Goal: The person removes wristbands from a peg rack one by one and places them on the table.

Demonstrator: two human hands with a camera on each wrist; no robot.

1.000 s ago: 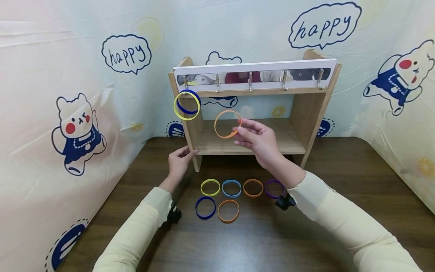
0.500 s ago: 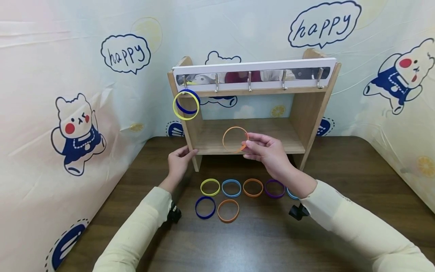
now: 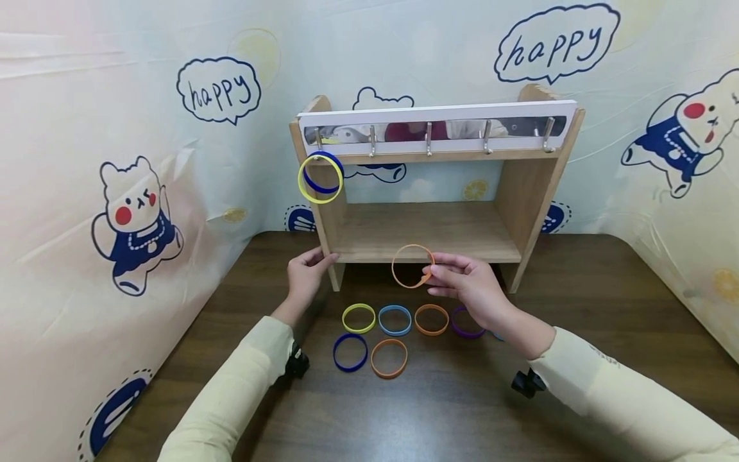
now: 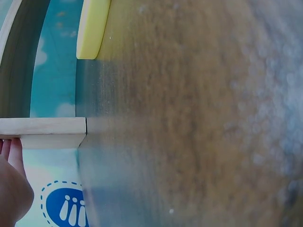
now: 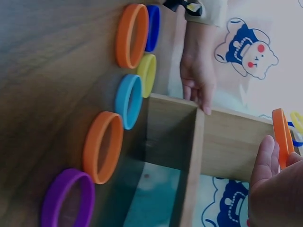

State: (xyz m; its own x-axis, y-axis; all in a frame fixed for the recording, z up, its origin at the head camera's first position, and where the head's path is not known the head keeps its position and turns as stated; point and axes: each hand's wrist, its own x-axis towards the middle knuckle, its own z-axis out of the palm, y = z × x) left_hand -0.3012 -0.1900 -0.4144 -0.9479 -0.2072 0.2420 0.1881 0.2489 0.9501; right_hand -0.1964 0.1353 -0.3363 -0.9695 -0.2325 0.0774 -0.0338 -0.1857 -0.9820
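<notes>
My right hand [image 3: 473, 289] pinches an orange wristband [image 3: 425, 280] by its right edge, in front of the lower board of a small wooden shelf [image 3: 427, 224]. In the right wrist view that orange wristband [image 5: 280, 137] stands up from the fingers. With thumb and fingers, my left hand [image 3: 304, 279] grips the shelf's left side panel near its bottom. A yellow wristband [image 3: 321, 202] and a dark blue wristband [image 3: 321, 191] hang together at the leftmost hook. The other hooks [image 3: 429, 140] along the white rail hold nothing.
On the table before the shelf lie a yellow [image 3: 358, 332], a light blue [image 3: 395, 333], an orange [image 3: 432, 333] and a purple wristband [image 3: 464, 334]. Nearer are a dark blue [image 3: 349, 370] and another orange wristband [image 3: 389, 376]. My right wrist partly hides another light blue wristband [image 3: 499, 336].
My right hand has moved down and to the right with the orange wristband, from below the hooks to the lower board's front edge. The left hand has stayed on the side panel.
</notes>
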